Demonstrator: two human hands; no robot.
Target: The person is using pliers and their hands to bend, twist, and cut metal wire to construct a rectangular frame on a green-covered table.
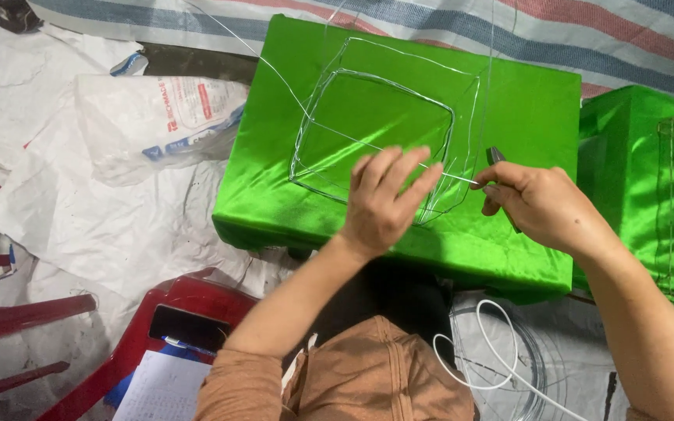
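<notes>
Two hands share this bend: we keep our left hand (384,201) spread flat on the wire frame (376,129) lying mid-frame on the green satin-covered box (509,109), while our right hand (538,204), closed around small pliers (496,156), should twist the wire end slowly, without lifting it.

Wire frame (376,129) on box (540,109), sack (157,117) left

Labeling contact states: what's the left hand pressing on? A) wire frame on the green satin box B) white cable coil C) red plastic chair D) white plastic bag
A: the left hand lies flat on the wire frame atop the green satin box, while the right hand grips a small tool.
</notes>
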